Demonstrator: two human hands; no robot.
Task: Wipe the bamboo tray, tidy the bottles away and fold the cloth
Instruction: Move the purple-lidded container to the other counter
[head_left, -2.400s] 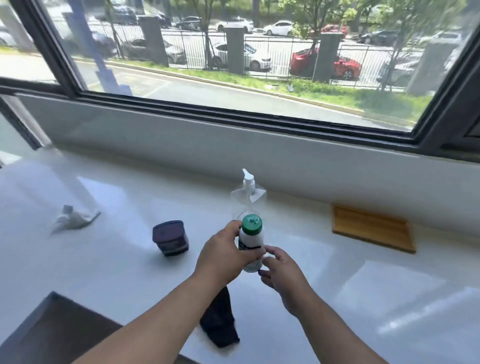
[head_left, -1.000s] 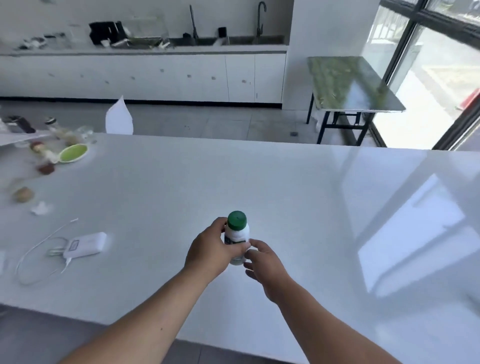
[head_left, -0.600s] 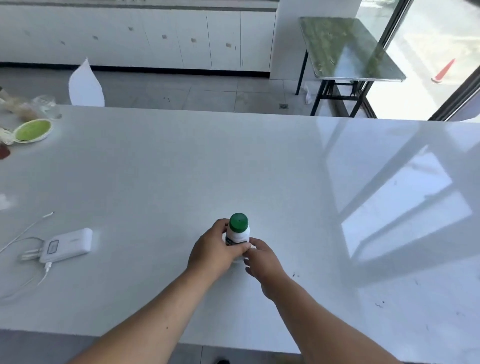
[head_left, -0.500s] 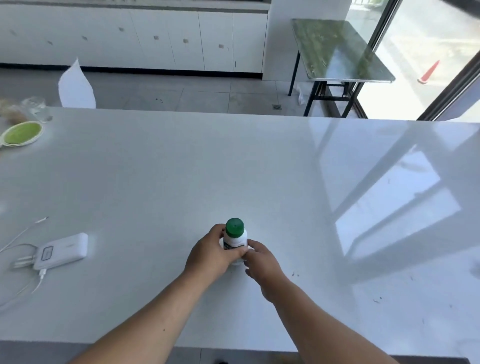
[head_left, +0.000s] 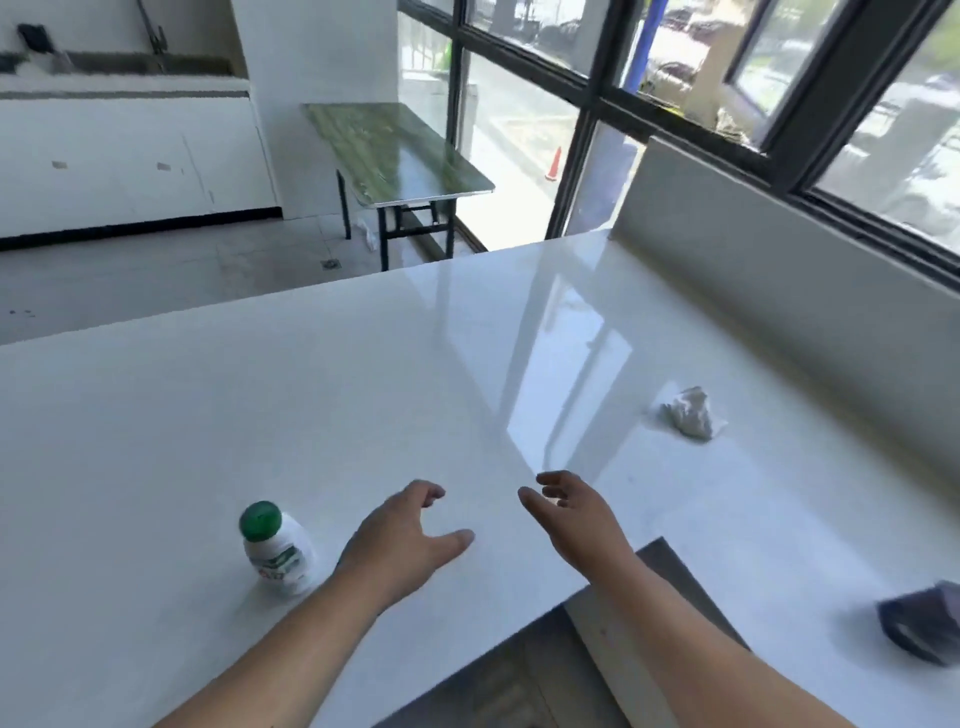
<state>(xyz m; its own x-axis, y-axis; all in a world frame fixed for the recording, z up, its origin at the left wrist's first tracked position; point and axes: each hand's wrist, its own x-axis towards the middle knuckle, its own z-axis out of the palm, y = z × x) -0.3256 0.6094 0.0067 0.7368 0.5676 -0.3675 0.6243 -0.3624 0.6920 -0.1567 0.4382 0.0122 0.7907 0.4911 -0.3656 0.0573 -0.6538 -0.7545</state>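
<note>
Our left hand (head_left: 402, 540) and right hand (head_left: 582, 517) hover released, grips empty, over the tabletop (head_left: 260, 415); the bottle (head_left: 275, 551) stands lower left.

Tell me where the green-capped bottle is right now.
The green-capped bottle stands upright on the white counter, lower left of the head view, just left of the open left hand, untouched.
</note>
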